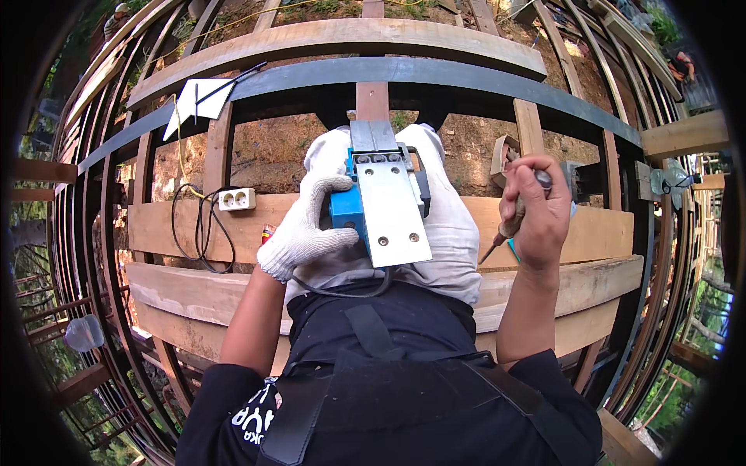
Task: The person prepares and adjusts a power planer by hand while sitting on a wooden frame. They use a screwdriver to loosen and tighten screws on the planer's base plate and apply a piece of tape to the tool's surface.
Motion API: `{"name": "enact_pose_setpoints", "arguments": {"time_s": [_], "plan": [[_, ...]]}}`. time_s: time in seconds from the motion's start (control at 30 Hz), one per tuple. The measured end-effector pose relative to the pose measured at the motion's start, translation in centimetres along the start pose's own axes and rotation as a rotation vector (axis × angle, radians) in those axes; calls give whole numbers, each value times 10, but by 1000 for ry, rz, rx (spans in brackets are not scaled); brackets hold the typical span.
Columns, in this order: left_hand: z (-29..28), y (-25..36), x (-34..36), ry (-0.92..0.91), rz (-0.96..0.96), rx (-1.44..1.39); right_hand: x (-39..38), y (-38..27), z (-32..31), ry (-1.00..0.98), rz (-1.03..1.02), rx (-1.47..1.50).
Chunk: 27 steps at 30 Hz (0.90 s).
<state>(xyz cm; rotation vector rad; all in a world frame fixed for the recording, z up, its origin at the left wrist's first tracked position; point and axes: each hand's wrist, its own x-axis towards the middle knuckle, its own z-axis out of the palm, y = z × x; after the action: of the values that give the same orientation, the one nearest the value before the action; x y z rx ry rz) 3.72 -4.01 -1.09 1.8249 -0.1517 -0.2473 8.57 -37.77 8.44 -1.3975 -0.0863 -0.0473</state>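
An electric planer (392, 210) with a blue body and shiny metal sole lies upside down between my legs, bolts showing by its cutter slot. My left hand (311, 229), in a white knit glove, grips the blue side with thumb and fingers. My right hand (536, 202), bare, is closed around a screwdriver (495, 245) with a worn handle, its tip pointing down to the left, right of the planer. A black cord runs from the planer's lower end across my lap.
I sit on wooden planks (186, 287) over an open frame above soil. A steel beam (295, 70) crosses ahead. A power strip (237, 199), white sheet (194, 105), small box (505, 159) and bottle (667, 180) lie around. A distant person (116, 19) is at the top left.
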Motion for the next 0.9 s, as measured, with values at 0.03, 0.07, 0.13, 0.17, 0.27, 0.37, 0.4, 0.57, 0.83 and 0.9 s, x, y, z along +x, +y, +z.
{"name": "enact_pose_setpoints", "arguments": {"time_s": [0.03,0.07,0.13,0.17,0.27,0.37,0.4,0.57,0.83,0.9], "plan": [[-1,5,-1,-1,-11,-2,9,-9,8,44,-68,147],[-2,11,-2,7,-19,44,18,-17,15,58,-118,181],[-2,27,0,8,-38,132,39,-21,26,77,-160,206],[-4,37,1,13,-47,135,51,-20,34,80,-176,232],[-4,48,5,2,108,447,84,-3,61,36,-180,264],[0,63,7,-18,79,489,109,16,84,18,-151,294],[1,64,7,-24,71,446,116,22,91,17,-148,319],[3,54,2,-15,54,449,128,45,107,-36,-123,257],[15,35,5,90,244,517,129,51,119,9,-156,149],[18,36,5,89,243,531,129,52,124,27,-177,132]]}}
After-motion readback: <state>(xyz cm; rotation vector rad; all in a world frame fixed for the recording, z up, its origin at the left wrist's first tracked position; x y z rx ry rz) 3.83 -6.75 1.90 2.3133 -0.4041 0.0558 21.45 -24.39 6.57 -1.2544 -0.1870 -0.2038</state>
